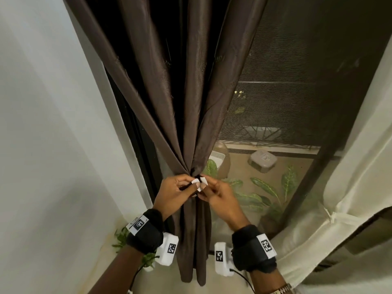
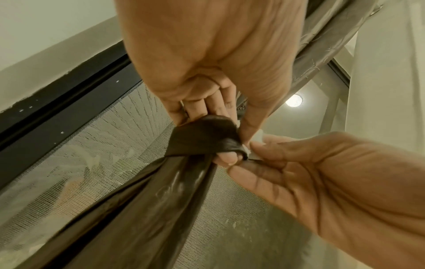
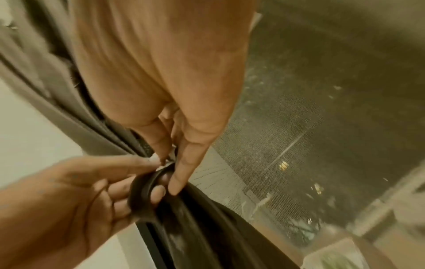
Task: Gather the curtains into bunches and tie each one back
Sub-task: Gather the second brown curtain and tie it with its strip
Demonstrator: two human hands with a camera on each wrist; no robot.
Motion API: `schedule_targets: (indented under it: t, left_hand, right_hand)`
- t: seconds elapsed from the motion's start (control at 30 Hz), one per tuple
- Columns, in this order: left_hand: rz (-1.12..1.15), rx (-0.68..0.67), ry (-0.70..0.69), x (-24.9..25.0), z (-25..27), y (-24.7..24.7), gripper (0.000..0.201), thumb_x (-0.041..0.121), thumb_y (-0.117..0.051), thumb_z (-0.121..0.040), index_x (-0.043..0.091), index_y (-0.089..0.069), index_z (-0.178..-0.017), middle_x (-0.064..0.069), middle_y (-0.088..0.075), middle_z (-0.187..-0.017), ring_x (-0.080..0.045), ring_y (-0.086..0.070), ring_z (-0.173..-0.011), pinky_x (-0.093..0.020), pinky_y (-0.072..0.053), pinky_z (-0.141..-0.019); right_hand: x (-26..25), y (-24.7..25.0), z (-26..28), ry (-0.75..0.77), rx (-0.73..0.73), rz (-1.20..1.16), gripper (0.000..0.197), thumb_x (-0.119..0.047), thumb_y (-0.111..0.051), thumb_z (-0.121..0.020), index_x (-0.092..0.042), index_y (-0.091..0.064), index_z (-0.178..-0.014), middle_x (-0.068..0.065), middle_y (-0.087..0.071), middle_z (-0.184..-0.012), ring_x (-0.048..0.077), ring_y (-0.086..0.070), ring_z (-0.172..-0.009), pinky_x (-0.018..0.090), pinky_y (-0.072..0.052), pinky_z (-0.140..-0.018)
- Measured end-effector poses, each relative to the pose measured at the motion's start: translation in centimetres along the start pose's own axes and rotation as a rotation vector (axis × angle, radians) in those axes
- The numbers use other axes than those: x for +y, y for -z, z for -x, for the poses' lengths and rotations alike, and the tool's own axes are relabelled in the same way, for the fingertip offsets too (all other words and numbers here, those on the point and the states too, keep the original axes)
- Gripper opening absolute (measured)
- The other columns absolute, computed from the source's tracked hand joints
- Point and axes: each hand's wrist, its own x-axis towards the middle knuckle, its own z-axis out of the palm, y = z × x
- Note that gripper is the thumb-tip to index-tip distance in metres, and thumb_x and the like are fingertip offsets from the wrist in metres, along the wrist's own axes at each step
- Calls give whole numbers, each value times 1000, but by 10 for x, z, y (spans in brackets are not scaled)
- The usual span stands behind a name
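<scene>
The dark brown curtain (image 1: 169,102) is drawn into one bunch at waist height in the head view. A dark tie-back band (image 1: 196,178) wraps round the gathered neck, and its ends carry small white tabs (image 1: 199,183). My left hand (image 1: 191,185) pinches one tab from the left. From the right, my right hand (image 1: 205,185) pinches the other, and the two hands touch in front of the bunch. The left wrist view has the band (image 2: 204,138) looped over the curtain (image 2: 149,209). In the right wrist view the band (image 3: 142,191) curls round my left fingers (image 3: 158,193).
A white wall (image 1: 42,124) stands left of the black window frame (image 1: 135,128). A mesh screen (image 1: 286,81) fills the window, with leafy plants (image 1: 265,187) and a balcony floor behind it. A cream curtain (image 1: 350,187) hangs at the right. A small green plant (image 1: 122,238) sits low at the left.
</scene>
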Motion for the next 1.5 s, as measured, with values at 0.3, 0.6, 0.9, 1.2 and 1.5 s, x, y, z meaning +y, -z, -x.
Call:
schedule_targets:
  t: [0.3,0.6,0.9,1.2,1.5]
  left_hand:
    - [62,-218,84,23,-5,6,30,10,-49,-112,-1,-75,-125,-11,-80,-122,-9,-73,-116,-15,-52,-97]
    - [-316,-112,109,17,-3,25,59,59,-51,-105,13,-78,-81,1,-76,-76,-4,-71,-79,-27,-53,-84]
    - [-193,711,-209,102,-8,69,62,86,-61,-82,26,-57,-95,6,-65,-76,-27,-69,-68,-55,-63,-71]
    - [-265,975,-320,180,-92,158,35,45,-60,-97,16,-73,-112,-8,-79,-107,-34,-72,-103,-36,-54,-88]
    - [-243,799,-366,155,-65,182,35,55,-65,-97,20,-64,-94,6,-70,-80,-12,-62,-71,-26,-48,-68]
  right_hand:
    - [7,-20,16,158,41,651,70,-24,-37,-104,-27,-18,-171,-1,-32,-175,14,-36,-158,40,-33,-129]
    - [-1,-17,12,32,-49,551,67,-37,-43,-92,-44,-45,-159,-7,-54,-162,17,-50,-149,45,-42,-124]
    - [-148,7,-14,378,518,244,57,-67,-70,-91,-28,-67,-132,-13,-75,-122,0,-70,-108,23,-58,-94]
    - [-249,38,-81,587,500,85,21,-38,-81,-95,-18,-82,-97,-12,-81,-92,1,-72,-93,29,-59,-81]
    - [-221,68,-67,445,616,131,35,-52,-83,-88,-20,-83,-104,-11,-84,-93,6,-80,-90,37,-65,-87]
